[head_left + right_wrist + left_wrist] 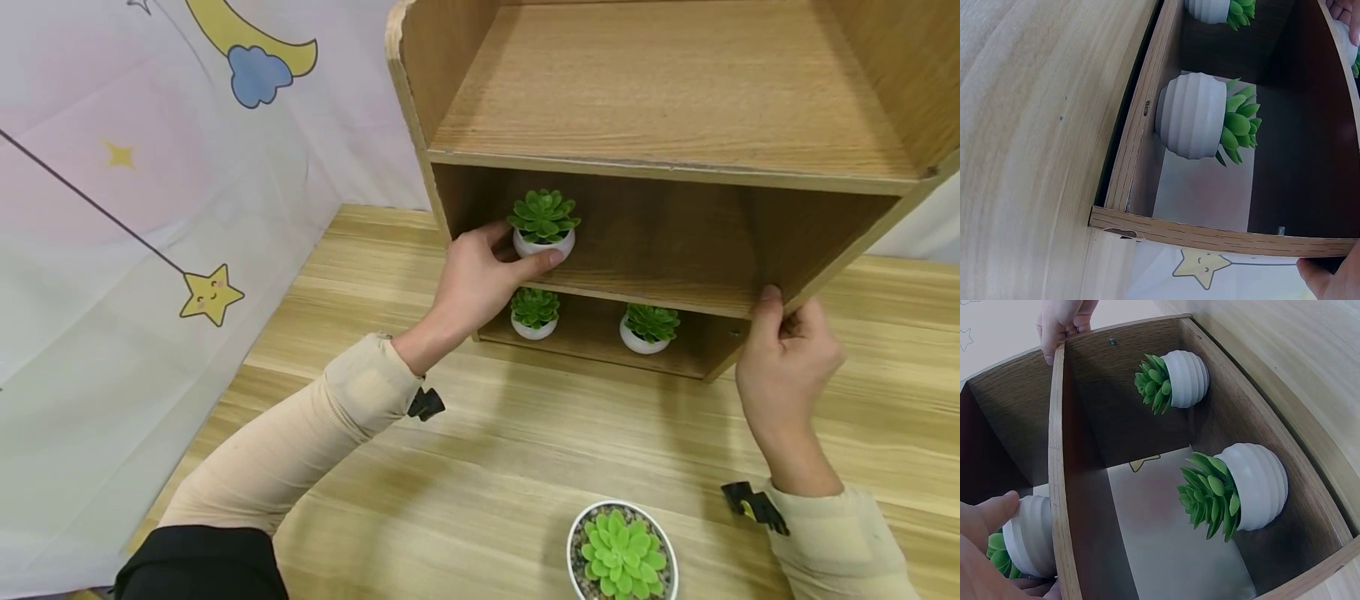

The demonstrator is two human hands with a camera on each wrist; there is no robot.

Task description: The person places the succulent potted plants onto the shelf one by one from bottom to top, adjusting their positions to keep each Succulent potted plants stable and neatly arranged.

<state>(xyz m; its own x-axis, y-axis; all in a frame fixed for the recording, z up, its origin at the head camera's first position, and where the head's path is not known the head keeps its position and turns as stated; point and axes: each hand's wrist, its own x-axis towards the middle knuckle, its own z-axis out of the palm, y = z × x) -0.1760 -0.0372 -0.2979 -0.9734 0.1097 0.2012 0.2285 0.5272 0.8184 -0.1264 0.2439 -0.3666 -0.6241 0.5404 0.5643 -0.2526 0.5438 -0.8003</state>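
On the left part of the wooden shelf unit's middle board stands a potted succulent (543,225) in a white pot. My left hand (483,279) holds that pot between thumb and fingers; the left wrist view also shows the thumb against the ribbed white pot (1030,537). My right hand (791,367) grips the right side panel of the shelf unit (667,171), near the end of the middle board. Below, on the bottom board, sit two more succulents in white pots, the left one (535,315) and the right one (649,327).
A larger light-green succulent (622,554) in a round white pot with pebbles stands on the wood-grain tabletop (480,467), near the front. A printed cloth (150,208) with a moon and stars hangs at the left and behind. The upper board (675,83) carries nothing visible.
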